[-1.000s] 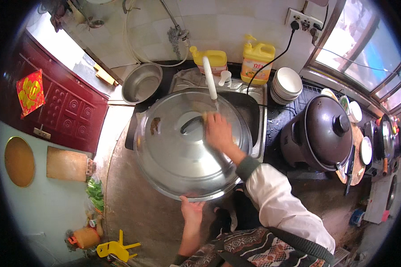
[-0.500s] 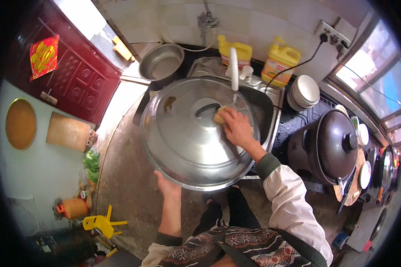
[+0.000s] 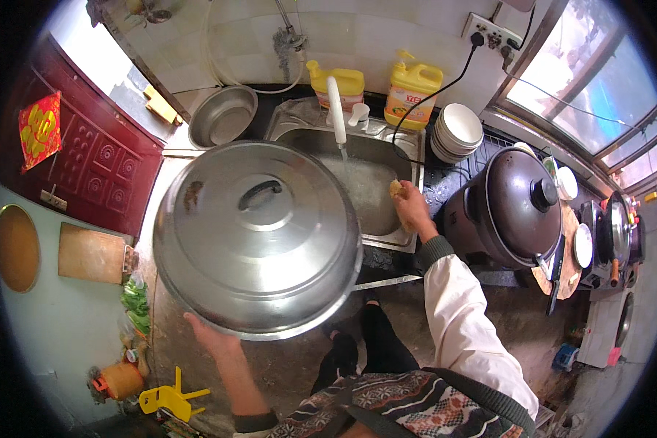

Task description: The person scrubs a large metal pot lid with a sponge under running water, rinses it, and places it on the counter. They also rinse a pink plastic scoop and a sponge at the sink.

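Note:
A large domed metal lid (image 3: 292,255) with a dark loop handle (image 3: 260,195) is held up at the left, tilted toward me. My left hand (image 3: 213,337) grips its near rim from beneath, with the fingers hidden under the metal. Over the right edge of the steel sink (image 3: 369,139), my right hand (image 3: 414,206) pinches a small yellowish scrubbing pad (image 3: 395,188). Water runs from the white faucet (image 3: 336,109) into the basin, left of the pad and apart from it.
Behind the sink stand two yellow jugs (image 3: 415,91). A metal basin (image 3: 224,117) sits left of it. Right of it are stacked white bowls (image 3: 460,131), a big dark lidded pot (image 3: 518,208) and a knife (image 3: 556,274) on a round board. A yellow stool (image 3: 169,398) stands on the floor.
The lid has moved left, away from over the sink. My right hand has left its surface with the pad and is now over the sink's right side, and the running water shows.

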{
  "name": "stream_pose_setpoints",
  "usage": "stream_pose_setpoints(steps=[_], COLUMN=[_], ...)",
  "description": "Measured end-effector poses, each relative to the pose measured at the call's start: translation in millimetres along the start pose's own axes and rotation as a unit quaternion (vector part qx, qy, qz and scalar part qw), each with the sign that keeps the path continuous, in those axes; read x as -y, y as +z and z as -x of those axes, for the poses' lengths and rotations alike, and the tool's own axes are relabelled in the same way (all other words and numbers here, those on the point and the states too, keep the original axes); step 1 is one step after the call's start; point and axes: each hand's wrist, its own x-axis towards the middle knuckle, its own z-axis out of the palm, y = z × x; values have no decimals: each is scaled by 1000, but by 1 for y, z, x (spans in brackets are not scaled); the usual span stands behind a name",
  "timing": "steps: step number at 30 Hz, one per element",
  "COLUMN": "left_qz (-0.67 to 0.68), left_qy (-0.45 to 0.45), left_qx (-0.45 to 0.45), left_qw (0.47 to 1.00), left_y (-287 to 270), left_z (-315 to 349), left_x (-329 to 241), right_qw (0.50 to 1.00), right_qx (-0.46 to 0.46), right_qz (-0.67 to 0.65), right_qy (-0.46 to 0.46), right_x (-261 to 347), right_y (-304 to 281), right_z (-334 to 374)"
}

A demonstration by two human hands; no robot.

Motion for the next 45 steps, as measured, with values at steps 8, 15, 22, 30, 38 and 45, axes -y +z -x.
stream_pose_setpoints(steps=[8,15,22,30,38,45], left_qz=[-4,71,84,-37,-241,-223], left_qy=[72,11,-182,-272,300,50], left_qx=[14,17,114,276,370,453], left_qw=[997,997,973,921,846,862], left_y=[-65,-103,-40,55,126,106], left_z=[-54,-45,-36,-65,0,-30], left_x=[-39,-53,33,60,-109,-105], right_qw=[878,721,829,889,845,817], right_qx=[234,272,171,65,-171,-137], right_qz=[-413,-621,-532,-359,12,1], right_qy=[58,144,-27,-279,-506,-560], right_x=[105,177,305,369,368,327], right_y=[64,53,-153,-251,-182,-101], right_z=[4,36,40,69,108,146])
